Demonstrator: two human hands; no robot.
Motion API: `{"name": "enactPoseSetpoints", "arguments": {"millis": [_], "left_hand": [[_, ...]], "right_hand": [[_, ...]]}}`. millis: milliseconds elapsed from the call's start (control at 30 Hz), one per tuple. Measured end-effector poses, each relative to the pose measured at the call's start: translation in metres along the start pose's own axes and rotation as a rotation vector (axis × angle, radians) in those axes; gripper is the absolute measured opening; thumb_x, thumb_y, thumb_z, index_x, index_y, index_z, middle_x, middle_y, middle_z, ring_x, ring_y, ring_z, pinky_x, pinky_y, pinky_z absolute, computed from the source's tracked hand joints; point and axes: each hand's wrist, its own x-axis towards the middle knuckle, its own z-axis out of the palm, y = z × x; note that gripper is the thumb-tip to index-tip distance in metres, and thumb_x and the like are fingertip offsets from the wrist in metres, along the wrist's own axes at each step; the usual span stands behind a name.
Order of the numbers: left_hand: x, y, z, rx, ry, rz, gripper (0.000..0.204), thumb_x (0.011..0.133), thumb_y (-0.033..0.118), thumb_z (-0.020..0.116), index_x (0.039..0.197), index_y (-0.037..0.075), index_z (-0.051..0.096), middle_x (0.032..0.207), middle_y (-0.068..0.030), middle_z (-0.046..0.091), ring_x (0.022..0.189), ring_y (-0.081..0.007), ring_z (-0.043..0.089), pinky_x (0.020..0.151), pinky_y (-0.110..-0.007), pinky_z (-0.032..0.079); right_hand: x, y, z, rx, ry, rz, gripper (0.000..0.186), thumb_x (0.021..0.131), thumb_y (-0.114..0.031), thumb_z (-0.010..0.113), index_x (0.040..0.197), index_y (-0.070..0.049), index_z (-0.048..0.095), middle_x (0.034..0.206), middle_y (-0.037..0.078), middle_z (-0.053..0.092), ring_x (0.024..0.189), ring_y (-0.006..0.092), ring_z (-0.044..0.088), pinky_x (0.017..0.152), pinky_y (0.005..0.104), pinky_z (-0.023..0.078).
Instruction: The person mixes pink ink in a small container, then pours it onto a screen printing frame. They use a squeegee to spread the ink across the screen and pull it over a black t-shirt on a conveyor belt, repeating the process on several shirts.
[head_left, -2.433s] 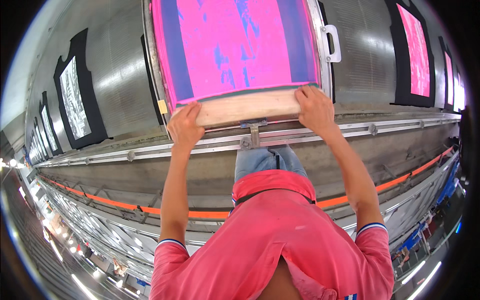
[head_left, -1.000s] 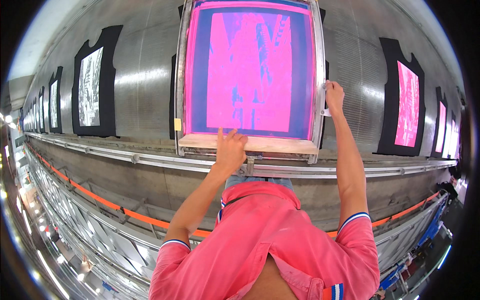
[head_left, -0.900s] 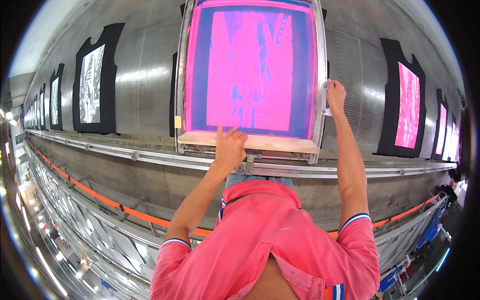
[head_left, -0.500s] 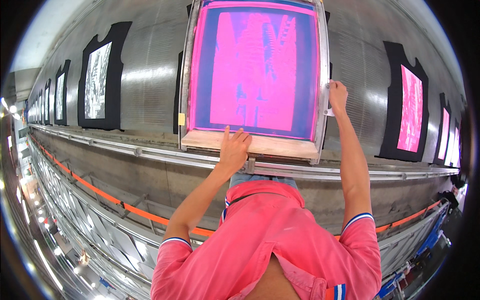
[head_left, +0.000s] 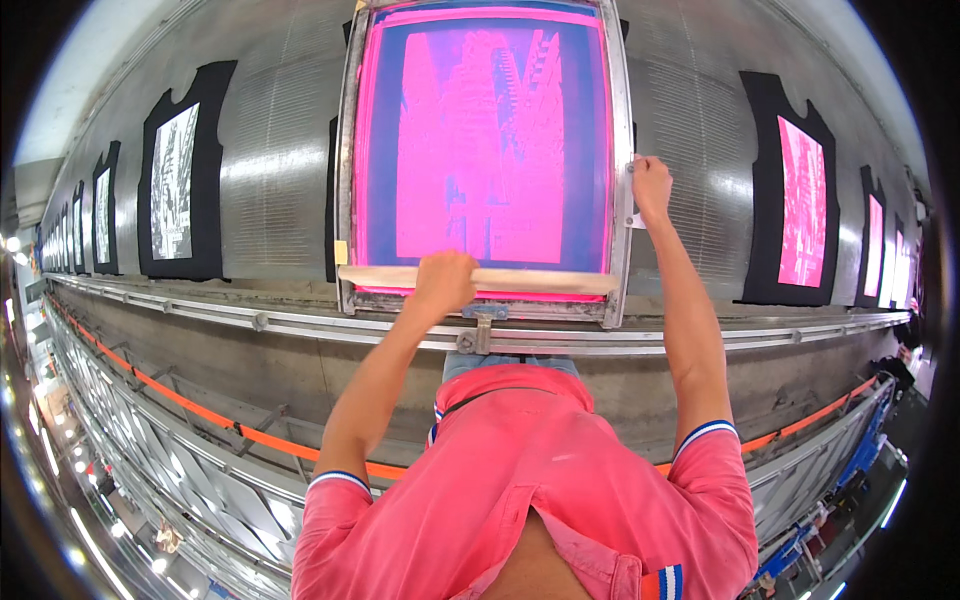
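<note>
A metal-framed printing screen [head_left: 621, 110] lies before me, its blue mesh smeared with pink ink around a picture-like stencil area. Across its near end stands a squeegee [head_left: 545, 281] with a pale wooden handle. My left hand [head_left: 443, 284] is closed over that handle, left of its middle. At the right side of the frame, my right hand [head_left: 652, 188] has its fingers curled at a small metal fitting on the outer edge. Pink ink shows along the mesh on the near side of the squeegee.
Black sleeveless shirts lie along the metal table: one on the left [head_left: 188, 170] with a white print, one on the right [head_left: 790, 190] with a pink one. A metal rail [head_left: 560, 342] runs along the near edge, with an orange bar [head_left: 290, 445] behind me.
The squeegee has been tipped up and shifted slightly inward from the near end. My left hand has gone from touching it with spread fingers to grasping it. The view has shifted sideways.
</note>
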Motion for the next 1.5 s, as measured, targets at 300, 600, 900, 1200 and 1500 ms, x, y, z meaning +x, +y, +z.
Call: {"name": "enactPoseSetpoints", "arguments": {"millis": [300, 600, 900, 1200, 1500], "left_hand": [[0.133, -0.044, -0.049, -0.067, -0.779, 0.072, 0.022, 0.050, 0.014, 0.075, 0.066, 0.000, 0.070, 0.074, -0.0204, 0.068, 0.075, -0.0341, 0.066, 0.067, -0.041, 0.051], [0.324, -0.078, -0.190, 0.330, -0.422, 0.339, 0.030, 0.052, 0.020, 0.077, 0.075, 0.002, 0.073, 0.084, -0.0233, 0.068, 0.079, -0.0365, 0.067, 0.070, -0.044, 0.053], [0.414, -0.064, -0.243, 0.159, 0.436, 0.165, 0.027, 0.075, 0.017, 0.060, 0.098, 0.013, 0.073, 0.091, -0.0181, 0.069, 0.088, -0.0351, 0.067, 0.076, -0.048, 0.053], [0.320, -0.074, -0.143, 0.011, 0.732, 0.264, 0.017, 0.067, 0.011, 0.063, 0.082, 0.011, 0.072, 0.080, -0.0129, 0.068, 0.079, -0.0327, 0.067, 0.069, -0.047, 0.052], [0.091, -0.028, -0.024, -0.034, 0.755, 0.334, 0.026, 0.067, 0.002, 0.057, 0.092, 0.000, 0.061, 0.097, -0.0132, 0.063, 0.094, -0.0308, 0.061, 0.078, -0.044, 0.048]], "right_hand": [[-0.002, 0.004, 0.003, -0.041, 0.039, -0.064, 0.036, 0.092, -0.029, 0.053, 0.089, 0.004, 0.066, 0.089, 0.028, 0.065, 0.088, 0.0483, 0.061, 0.078, 0.0512, 0.047], [-0.009, -0.009, -0.012, -0.045, -0.019, 0.027, 0.032, 0.092, -0.027, 0.056, 0.089, 0.004, 0.064, 0.082, 0.026, 0.064, 0.079, 0.0429, 0.063, 0.071, 0.0466, 0.046], [-0.022, -0.024, -0.021, 0.015, -0.009, 0.137, 0.030, 0.093, -0.025, 0.057, 0.088, 0.003, 0.063, 0.062, 0.012, 0.051, 0.059, 0.0184, 0.045, 0.061, 0.0366, 0.040], [-0.018, -0.028, -0.024, -0.002, -0.026, 0.065, 0.031, 0.092, -0.026, 0.057, 0.087, 0.005, 0.063, 0.067, 0.015, 0.055, 0.064, 0.0231, 0.048, 0.064, 0.0389, 0.041], [-0.006, -0.010, -0.018, 0.008, -0.010, -0.032, 0.032, 0.090, -0.027, 0.058, 0.090, 0.004, 0.066, 0.081, 0.024, 0.066, 0.077, 0.0376, 0.064, 0.072, 0.0446, 0.046]]}}
